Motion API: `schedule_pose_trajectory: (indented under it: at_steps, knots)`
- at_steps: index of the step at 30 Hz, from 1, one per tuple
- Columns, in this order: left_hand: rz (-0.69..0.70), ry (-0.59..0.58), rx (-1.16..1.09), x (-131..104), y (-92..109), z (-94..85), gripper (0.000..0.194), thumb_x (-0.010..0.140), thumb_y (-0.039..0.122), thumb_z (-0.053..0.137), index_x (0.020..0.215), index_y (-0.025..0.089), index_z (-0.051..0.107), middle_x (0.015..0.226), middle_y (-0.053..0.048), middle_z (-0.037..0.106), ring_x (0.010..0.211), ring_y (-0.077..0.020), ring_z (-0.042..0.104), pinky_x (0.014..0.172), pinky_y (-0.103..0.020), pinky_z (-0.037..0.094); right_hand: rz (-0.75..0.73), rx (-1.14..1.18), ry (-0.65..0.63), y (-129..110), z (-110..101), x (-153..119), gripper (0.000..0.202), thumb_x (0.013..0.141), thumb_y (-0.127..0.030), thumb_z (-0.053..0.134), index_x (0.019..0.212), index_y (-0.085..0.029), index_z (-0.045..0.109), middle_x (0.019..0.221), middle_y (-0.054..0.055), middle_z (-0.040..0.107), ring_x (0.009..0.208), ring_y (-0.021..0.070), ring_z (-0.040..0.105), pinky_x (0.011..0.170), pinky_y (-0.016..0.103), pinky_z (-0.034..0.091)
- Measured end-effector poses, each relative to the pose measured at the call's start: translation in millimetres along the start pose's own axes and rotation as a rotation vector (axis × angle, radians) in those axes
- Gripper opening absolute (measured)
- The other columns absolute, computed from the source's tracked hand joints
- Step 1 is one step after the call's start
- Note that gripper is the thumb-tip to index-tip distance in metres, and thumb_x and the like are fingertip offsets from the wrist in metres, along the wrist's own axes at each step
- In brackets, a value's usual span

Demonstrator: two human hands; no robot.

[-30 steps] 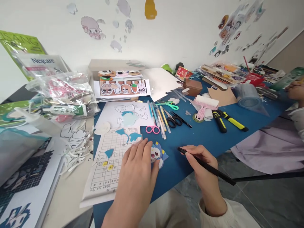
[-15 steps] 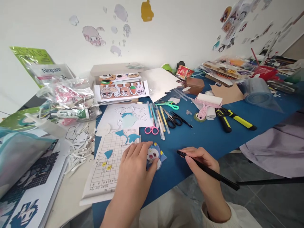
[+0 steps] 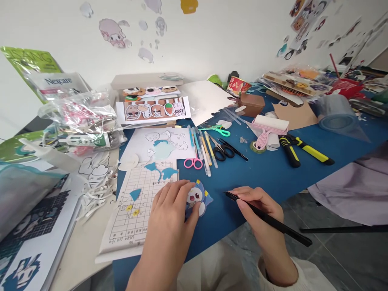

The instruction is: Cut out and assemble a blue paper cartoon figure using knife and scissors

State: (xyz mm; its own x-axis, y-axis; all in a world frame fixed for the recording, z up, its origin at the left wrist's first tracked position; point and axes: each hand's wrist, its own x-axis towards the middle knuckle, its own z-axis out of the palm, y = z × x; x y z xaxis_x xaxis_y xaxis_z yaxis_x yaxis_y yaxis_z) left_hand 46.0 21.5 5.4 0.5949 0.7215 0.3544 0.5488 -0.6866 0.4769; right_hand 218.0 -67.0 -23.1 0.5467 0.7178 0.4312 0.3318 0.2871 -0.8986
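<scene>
My left hand (image 3: pixel 171 212) is curled over a blue-and-white cartoon penguin cutout (image 3: pixel 197 194) with small yellow patches. Its fingertips and thumb hold the cutout's left and lower edges against the blue mat, hiding part of it. In my right hand (image 3: pixel 263 214) is a slim black pen-like tool (image 3: pixel 285 228), its thin tip pointing left, a short way from the cutout and apart from it. Left of these lies a gridded sheet (image 3: pixel 121 222) bearing blue felt-like pieces (image 3: pixel 135 195) and small yellow bits (image 3: pixel 136 213).
Pink-handled scissors (image 3: pixel 193 163), several pens (image 3: pixel 207 151), black scissors (image 3: pixel 224 151) and green scissors (image 3: pixel 222 131) lie beyond my hands. Pliers with yellow-black handles (image 3: pixel 313 151) and a pink lint roller (image 3: pixel 265 137) are to the right. Plastic bags (image 3: pixel 85 113) and paper scraps (image 3: pixel 95 198) crowd the left.
The camera view has tilted slightly downward. Both hands keep their hold, and the cutout and black tool stay nearly where they were.
</scene>
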Motion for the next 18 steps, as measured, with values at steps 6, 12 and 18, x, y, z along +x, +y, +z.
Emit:
schedule_pose_trajectory:
  at_steps: [6,12,18]
  knots:
    - [0.206,0.038,0.071,-20.9,-4.3,-5.4,0.016,0.092,0.011,0.053,0.103,0.020,0.061,0.104,-0.007,0.069,0.094,-0.0253,0.063,0.084,-0.045,0.049,-0.056,-0.043,-0.087,-0.5,-0.2,-0.7,0.026,0.078,-0.002,0.064,0.084,-0.026,0.069,0.082,0.001,0.075,0.082,0.0187,0.073,0.071,0.029,0.061]
    - [0.306,0.080,0.042,-32.2,-13.0,-6.0,0.015,0.092,0.009,0.055,0.098,0.017,0.066,0.103,-0.006,0.073,0.096,-0.0200,0.065,0.093,-0.036,0.044,-0.033,-0.207,-0.095,0.2,3.3,-6.2,0.021,0.081,-0.005,0.065,0.088,-0.026,0.066,0.088,0.001,0.073,0.086,0.0167,0.070,0.072,0.026,0.057]
    - [0.296,0.071,0.029,-32.1,-15.6,-4.3,0.015,0.092,0.011,0.057,0.098,0.018,0.068,0.104,-0.004,0.074,0.098,-0.0197,0.066,0.094,-0.036,0.045,0.051,-0.282,-0.055,-9.1,8.6,-8.2,0.014,0.087,-0.013,0.061,0.091,-0.027,0.064,0.084,-0.002,0.070,0.080,0.0132,0.069,0.072,0.021,0.056]
